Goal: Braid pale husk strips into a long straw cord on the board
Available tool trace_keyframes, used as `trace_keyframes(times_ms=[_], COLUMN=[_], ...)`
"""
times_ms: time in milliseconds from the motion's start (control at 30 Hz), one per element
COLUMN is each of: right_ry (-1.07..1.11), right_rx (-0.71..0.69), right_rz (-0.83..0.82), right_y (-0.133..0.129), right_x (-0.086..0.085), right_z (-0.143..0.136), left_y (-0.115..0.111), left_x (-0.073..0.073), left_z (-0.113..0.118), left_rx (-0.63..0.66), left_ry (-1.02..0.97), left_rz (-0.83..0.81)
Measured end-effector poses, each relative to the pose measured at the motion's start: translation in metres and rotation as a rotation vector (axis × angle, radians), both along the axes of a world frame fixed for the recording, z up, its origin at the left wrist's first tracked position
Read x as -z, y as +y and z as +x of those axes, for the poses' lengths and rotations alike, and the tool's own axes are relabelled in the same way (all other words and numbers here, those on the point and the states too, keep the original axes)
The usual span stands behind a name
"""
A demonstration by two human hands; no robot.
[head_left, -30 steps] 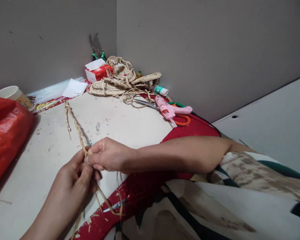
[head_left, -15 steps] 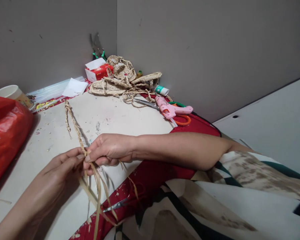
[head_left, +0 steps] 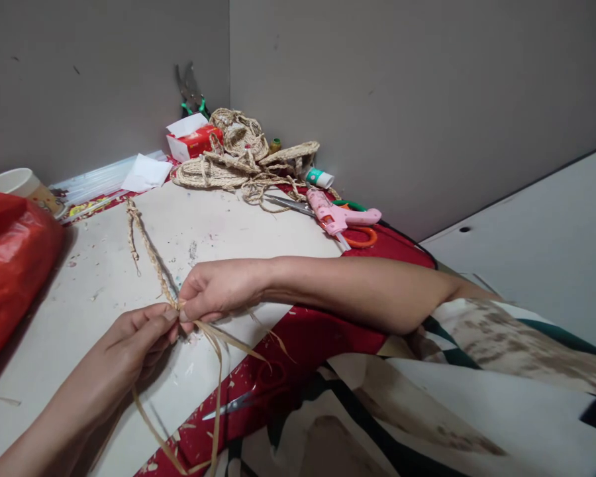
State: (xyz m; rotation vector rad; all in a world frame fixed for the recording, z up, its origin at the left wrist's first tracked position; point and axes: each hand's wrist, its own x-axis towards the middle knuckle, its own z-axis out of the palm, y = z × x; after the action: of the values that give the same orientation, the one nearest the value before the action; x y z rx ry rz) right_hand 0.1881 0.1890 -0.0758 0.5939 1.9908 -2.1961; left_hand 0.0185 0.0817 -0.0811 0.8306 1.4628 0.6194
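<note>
A thin braid of straw-coloured raffia (head_left: pixel 151 255) runs from the far left of the white board down to my fingers, its far end folded back. My left hand (head_left: pixel 142 334) pinches the working end of the braid from the left, thumb on top. Pressed close against it, my right hand (head_left: pixel 213 288) is closed on the same spot from the right, fingers curled. Loose raffia strands (head_left: pixel 217 371) fan out below and to the right of the hands, some hanging over the board's near edge. The exact crossing of strands is hidden by the fingertips.
A pink glue gun (head_left: pixel 335 212) lies over orange-handled scissors (head_left: pixel 362 236) at right. Behind sit coiled braids (head_left: pixel 213 171), a red tissue box (head_left: pixel 193 140) and pruning shears (head_left: pixel 191 89). A red plastic bag (head_left: pixel 17 265) and paper cup (head_left: pixel 22 185) stand left; small scissors (head_left: pixel 228 405) lie near.
Both hands have shifted slightly to the right, still pinching the braid's end. Some loose strands have swung right, while others now hang to the left below my left hand.
</note>
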Motion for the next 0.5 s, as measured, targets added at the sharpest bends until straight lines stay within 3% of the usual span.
trace_keyframes(times_ms=[133,367,500], right_ry=[0.046,-0.001,-0.028], right_rx=[-0.04,-0.096,-0.146], right_rz=[0.286,0.599,0.589], right_y=[-0.001,0.009,0.001], right_x=[-0.006,-0.024,-0.03], right_z=[0.003,0.011,0.012], left_y=[-0.001,-0.002,-0.003], left_x=[-0.003,-0.002,-0.004], left_z=[0.004,0.005,0.008], left_rx=[-0.017,0.033,0.047], left_ry=[-0.034,0.048,0.112], left_rz=[-0.017,0.031,0.094])
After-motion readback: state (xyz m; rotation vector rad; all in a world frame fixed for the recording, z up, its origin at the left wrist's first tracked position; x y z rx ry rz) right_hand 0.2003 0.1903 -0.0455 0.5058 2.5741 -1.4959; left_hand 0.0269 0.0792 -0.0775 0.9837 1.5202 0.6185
